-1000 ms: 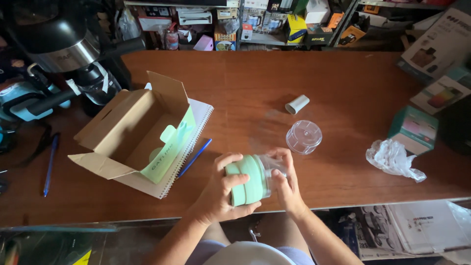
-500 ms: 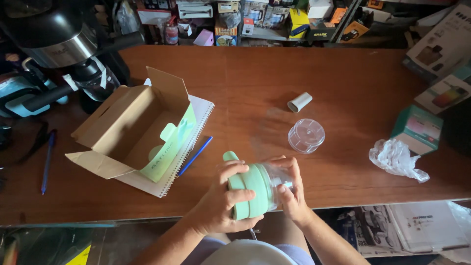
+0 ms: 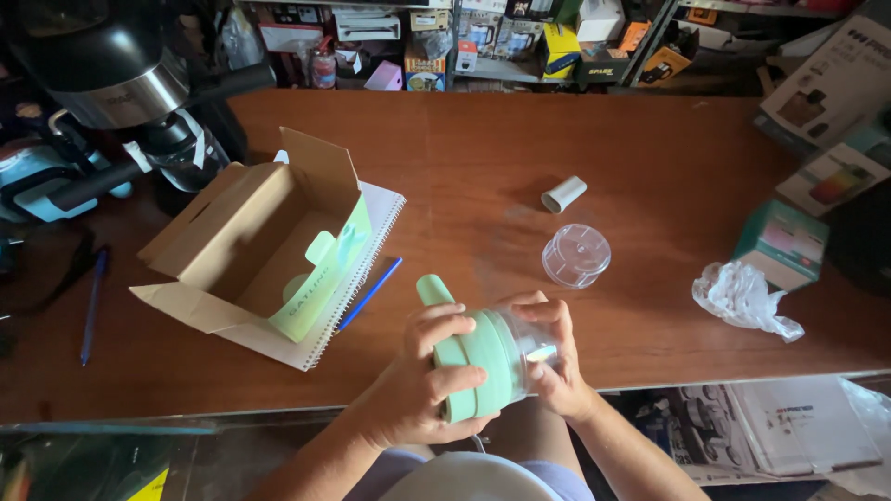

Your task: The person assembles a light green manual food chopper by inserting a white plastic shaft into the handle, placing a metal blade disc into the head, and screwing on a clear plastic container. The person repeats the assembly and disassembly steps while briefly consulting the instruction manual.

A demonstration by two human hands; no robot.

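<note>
Head camera looking straight down, and both hands are wrapped around a small mint-green chopper [image 3: 483, 357] held just above the near edge of the brown wooden table [image 3: 464, 158]. Left hand [image 3: 422, 385] has its fingers curled tight over the green top part, thumb across the front, with the green handle stub poking up past the knuckles. Right hand [image 3: 557, 357] closes its fingers around the clear plastic cup end of the same gadget, so the two hands meet on it, side by side. Beyond the right hand, a clear round plastic lid [image 3: 576, 254] lies flat on the wood, and farther back a small white cylinder [image 3: 563, 194] rests on its side. Off to the left an open cardboard box [image 3: 251, 246] with a pale green insert sits on a spiral notebook [image 3: 362, 278], and a blue pen [image 3: 369, 293] lies just beside the notebook's wire edge. Another blue pen [image 3: 91, 304] lies near the far left. Over on the right, a crumpled white plastic bag [image 3: 742, 297] sits next to a teal carton [image 3: 781, 243].
</note>
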